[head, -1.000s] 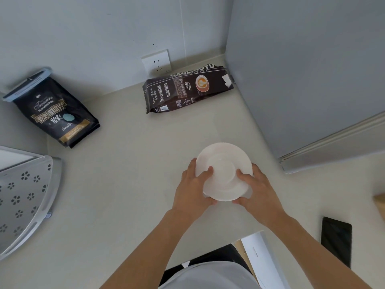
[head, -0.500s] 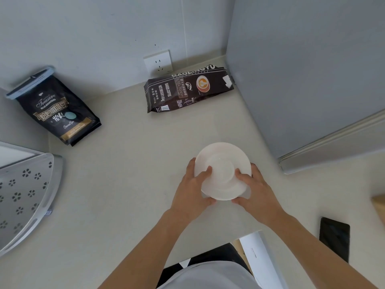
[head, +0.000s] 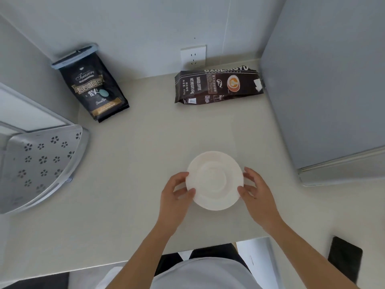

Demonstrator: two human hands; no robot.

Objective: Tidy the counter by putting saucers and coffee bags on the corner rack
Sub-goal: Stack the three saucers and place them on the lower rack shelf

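Note:
A white saucer [head: 214, 180] is held just above the pale counter [head: 133, 184], near its front edge. My left hand [head: 175, 197] grips its left rim, thumb on top. My right hand [head: 258, 195] grips its right rim, and a sliver of white shows between those fingers. A black coffee bag [head: 93, 90] with a blue clip leans against the back left wall. A brown coffee bag [head: 218, 86] lies flat at the back, under a wall socket. The grey perforated corner rack [head: 41, 163] stands at the far left, with nothing on its visible shelf.
A tall grey cabinet side [head: 323, 90] walls off the right of the counter. A black phone [head: 344, 257] lies at the front right. The wall socket [head: 193, 56] sits low on the back wall.
My thumbs have slid from the saucer's middle out to its rim, and the saucer now lies flatter. The view has shifted, showing more of the rack.

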